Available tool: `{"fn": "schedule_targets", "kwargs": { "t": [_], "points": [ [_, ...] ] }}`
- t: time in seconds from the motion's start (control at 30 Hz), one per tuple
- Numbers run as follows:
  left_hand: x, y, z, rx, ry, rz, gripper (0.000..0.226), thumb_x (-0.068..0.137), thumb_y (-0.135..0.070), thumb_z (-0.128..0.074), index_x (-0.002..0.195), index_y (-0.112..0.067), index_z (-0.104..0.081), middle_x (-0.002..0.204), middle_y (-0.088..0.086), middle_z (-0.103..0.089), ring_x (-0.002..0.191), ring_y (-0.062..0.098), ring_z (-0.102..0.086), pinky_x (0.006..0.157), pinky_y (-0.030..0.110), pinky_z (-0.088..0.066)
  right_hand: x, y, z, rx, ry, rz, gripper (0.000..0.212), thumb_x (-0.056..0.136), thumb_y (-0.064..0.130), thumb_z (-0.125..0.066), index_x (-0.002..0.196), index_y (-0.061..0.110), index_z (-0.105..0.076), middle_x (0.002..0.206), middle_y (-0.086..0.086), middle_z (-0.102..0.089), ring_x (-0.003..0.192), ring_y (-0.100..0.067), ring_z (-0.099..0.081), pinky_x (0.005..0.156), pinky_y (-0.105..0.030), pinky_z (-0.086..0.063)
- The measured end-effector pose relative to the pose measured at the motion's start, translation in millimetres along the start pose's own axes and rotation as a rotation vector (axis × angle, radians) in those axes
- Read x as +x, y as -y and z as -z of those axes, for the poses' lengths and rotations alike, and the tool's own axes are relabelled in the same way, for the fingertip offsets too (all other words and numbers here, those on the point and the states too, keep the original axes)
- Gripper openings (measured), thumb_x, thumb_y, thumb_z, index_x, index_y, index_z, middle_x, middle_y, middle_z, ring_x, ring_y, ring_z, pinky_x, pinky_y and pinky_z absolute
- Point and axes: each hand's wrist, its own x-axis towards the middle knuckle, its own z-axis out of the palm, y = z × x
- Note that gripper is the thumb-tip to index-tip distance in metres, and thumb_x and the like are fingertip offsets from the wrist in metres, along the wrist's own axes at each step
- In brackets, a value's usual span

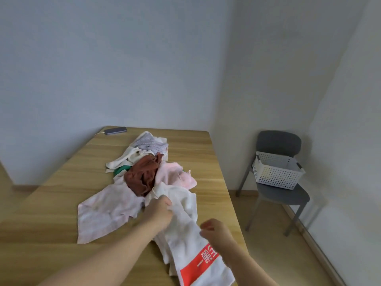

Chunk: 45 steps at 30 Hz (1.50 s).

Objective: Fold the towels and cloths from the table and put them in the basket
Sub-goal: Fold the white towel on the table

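A white towel (185,230) with a red printed band lies along the near right part of the wooden table (51,195). My left hand (158,213) grips its far end, fingers curled into the fabric. My right hand (216,230) pinches the towel's right edge lower down. Behind them sits a heap of cloths: a pale pink cloth (107,211) spread flat, a brown cloth (144,174), a pink towel (179,174), a cream cloth (127,159), a green one (121,169) peeking out, and a grey patterned cloth (150,143). The white perforated basket (276,172) stands on a chair to the right.
A grey chair (280,195) stands in the room's corner, right of the table, and carries the basket. A dark phone (115,130) with a cable lies at the table's far left corner. Bare walls stand behind the table; wooden floor shows between table and chair.
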Motion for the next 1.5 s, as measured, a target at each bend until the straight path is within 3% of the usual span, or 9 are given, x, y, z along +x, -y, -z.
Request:
{"fn": "schedule_targets", "kwargs": {
  "t": [0.27, 0.4, 0.5, 0.6, 0.83, 1.03, 1.17, 1.3, 1.5],
  "points": [
    [-32, 33, -53, 0.305, 0.645, -0.179, 0.053, 0.09, 0.0, -0.038, 0.134, -0.028, -0.045, 0.14, 0.0, -0.039, 0.105, 0.015, -0.049, 0.072, 0.017, -0.043, -26, -75, -39, -0.679, 0.156, 0.095, 0.027, 0.093, 0.031, -0.044, 0.119, 0.035, -0.052, 0.143, 0.009, -0.026, 0.135, -0.022, -0.025, 0.112, -0.045, -0.024],
    [-42, 37, -57, 0.361, 0.668, -0.226, 0.055, 0.087, -0.005, -0.049, 0.136, -0.03, -0.043, 0.144, -0.001, -0.037, 0.127, 0.016, -0.043, 0.102, 0.027, -0.041, -27, -69, -30, -0.793, 0.187, -0.009, 0.027, 0.09, 0.018, -0.048, 0.066, 0.032, -0.048, 0.142, 0.006, -0.033, 0.131, -0.02, -0.03, 0.11, -0.041, -0.025],
    [-47, 30, -55, 0.364, 0.66, -0.367, 0.063, 0.082, -0.017, -0.066, 0.138, -0.027, -0.039, 0.14, -0.005, -0.039, 0.129, 0.014, -0.039, 0.104, 0.027, -0.038, -18, -54, -32, -0.586, 0.121, -0.06, 0.017, 0.093, 0.025, -0.042, 0.081, 0.034, -0.048, 0.108, 0.009, -0.055, 0.1, -0.005, -0.05, 0.094, -0.024, -0.036],
    [-48, 17, -52, 0.267, 0.563, -0.364, 0.064, 0.078, -0.02, -0.07, 0.135, -0.026, -0.041, 0.134, -0.008, -0.046, 0.118, 0.012, -0.049, 0.097, 0.028, -0.045, -5, -35, -25, -0.305, 0.043, -0.002, 0.022, 0.092, 0.023, -0.046, 0.073, 0.029, -0.037, 0.074, 0.012, -0.044, 0.063, 0.0, -0.038, 0.062, -0.014, -0.034],
    [-25, -32, -17, -0.328, 0.102, -0.135, 0.012, 0.088, -0.007, -0.05, 0.087, -0.018, -0.053, 0.077, -0.005, -0.054, 0.07, 0.006, -0.051, 0.052, 0.007, -0.038, 1, 23, 5, 0.251, 0.101, 0.187, 0.034, 0.079, 0.025, -0.074, 0.104, 0.023, -0.052, 0.095, 0.002, -0.06, 0.084, -0.011, -0.059, 0.073, -0.022, -0.048],
    [-15, -67, 41, -0.959, 0.184, -0.075, 0.036, 0.081, -0.024, -0.068, 0.112, -0.011, -0.057, 0.117, 0.011, -0.059, 0.111, 0.024, -0.057, 0.1, 0.042, -0.045, -3, 26, 18, -0.014, -0.145, 0.133, 0.009, 0.088, 0.013, -0.049, 0.089, 0.019, -0.055, 0.078, 0.006, -0.055, 0.066, -0.007, -0.048, 0.055, -0.021, -0.036],
    [-12, -79, 65, -1.213, 0.255, -0.037, 0.035, 0.084, -0.026, -0.067, 0.112, -0.007, -0.06, 0.111, 0.018, -0.063, 0.104, 0.031, -0.062, 0.095, 0.046, -0.049, -4, 46, 20, 0.311, -0.167, 0.098, 0.019, 0.095, 0.012, -0.038, 0.085, 0.014, -0.054, 0.075, 0.002, -0.05, 0.069, -0.011, -0.043, 0.057, -0.023, -0.032],
    [-6, -77, 83, -1.255, 0.233, -0.044, 0.027, 0.087, -0.021, -0.064, 0.112, -0.013, -0.059, 0.103, 0.016, -0.066, 0.094, 0.031, -0.064, 0.086, 0.045, -0.053, -5, 65, 27, 0.327, -0.262, 0.129, 0.029, 0.096, 0.011, -0.03, 0.07, 0.014, -0.041, 0.071, 0.003, -0.041, 0.064, -0.011, -0.036, 0.057, -0.025, -0.03],
    [-1, -58, 106, -0.767, -0.377, -0.312, 0.026, 0.088, 0.0, -0.049, 0.08, -0.024, -0.057, 0.081, -0.003, -0.058, 0.077, 0.012, -0.053, 0.068, 0.024, -0.042, -10, 94, 50, 0.301, -0.492, 0.294, 0.034, 0.1, 0.019, -0.036, 0.066, 0.017, -0.041, 0.068, 0.004, -0.046, 0.07, -0.015, -0.044, 0.065, -0.03, -0.032]
  ]
}}
